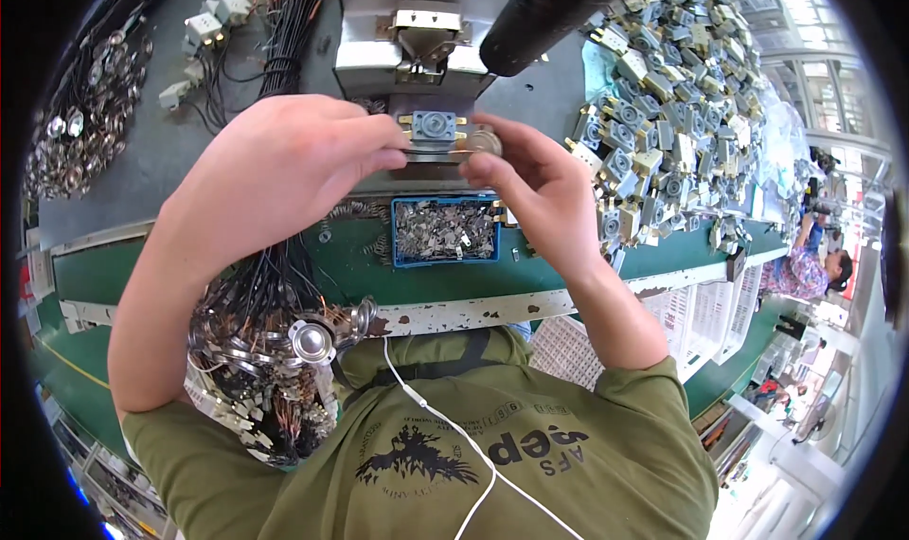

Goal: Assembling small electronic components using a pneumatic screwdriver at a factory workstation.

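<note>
My left hand (303, 152) comes in over the bench with thumb and forefinger pinched on a thin dark wire (432, 153). The wire runs across to my right hand (540, 175), whose thumb and fingers hold a small round metal disc (486, 141). Just beyond the wire, between my hands, sits a grey rectangular switch-like block (434, 125) with a round centre and brass-coloured terminals on both sides. It lies in front of a metal bench fixture (426, 43). My fingers partly hide the wire's ends.
A blue tray (395, 232) of small metal clips stands nearer me. Many grey blocks (653, 114) are heaped at right. Bundled wires with metal discs (312, 341) hang over the bench edge at left; more wires (284, 28) lie behind. A black cylindrical object (549, 14) juts in above.
</note>
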The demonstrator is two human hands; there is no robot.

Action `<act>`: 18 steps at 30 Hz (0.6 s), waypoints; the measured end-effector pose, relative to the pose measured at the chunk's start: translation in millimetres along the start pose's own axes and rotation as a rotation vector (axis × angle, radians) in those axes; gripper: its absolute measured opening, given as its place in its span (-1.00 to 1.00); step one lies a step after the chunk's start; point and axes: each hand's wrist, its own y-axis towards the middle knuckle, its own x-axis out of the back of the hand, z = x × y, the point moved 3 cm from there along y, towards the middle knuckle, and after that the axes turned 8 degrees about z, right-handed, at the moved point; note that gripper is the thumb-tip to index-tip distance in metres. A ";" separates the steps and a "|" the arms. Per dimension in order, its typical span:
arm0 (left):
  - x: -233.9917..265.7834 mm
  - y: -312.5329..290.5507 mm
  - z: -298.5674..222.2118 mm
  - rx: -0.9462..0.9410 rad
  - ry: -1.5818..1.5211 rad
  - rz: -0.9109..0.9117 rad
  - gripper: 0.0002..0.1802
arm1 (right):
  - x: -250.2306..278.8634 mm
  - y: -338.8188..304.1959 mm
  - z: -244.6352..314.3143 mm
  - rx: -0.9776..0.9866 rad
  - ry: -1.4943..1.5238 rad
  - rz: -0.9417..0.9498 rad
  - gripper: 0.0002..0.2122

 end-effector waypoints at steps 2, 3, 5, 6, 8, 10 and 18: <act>-2.3 -0.4 -3.8 0.030 0.074 0.004 -0.88 | 6.4 8.9 0.9 -0.083 -0.016 0.072 -0.66; -3.5 0.4 -6.2 0.026 0.078 0.007 -0.88 | 6.9 12.7 -0.4 -0.174 -0.032 0.159 -0.67; -4.8 0.8 -10.3 0.044 0.168 0.029 -0.87 | 6.1 18.1 4.1 -0.170 -0.088 0.177 -0.69; -3.9 0.0 -11.3 0.051 0.169 0.032 -0.87 | 5.4 20.8 3.5 -0.203 -0.124 0.204 -0.71; -4.6 0.2 -11.1 0.053 0.131 0.046 -0.87 | 4.0 19.4 0.6 -0.205 -0.168 0.224 -0.73; -5.6 3.3 -10.4 0.055 0.100 -0.001 -0.88 | 1.9 22.6 -3.4 -0.136 -0.053 0.141 -0.73; 1.4 3.6 4.2 0.052 0.053 -0.051 -0.82 | -1.3 24.4 -1.6 -0.110 0.248 0.119 -0.69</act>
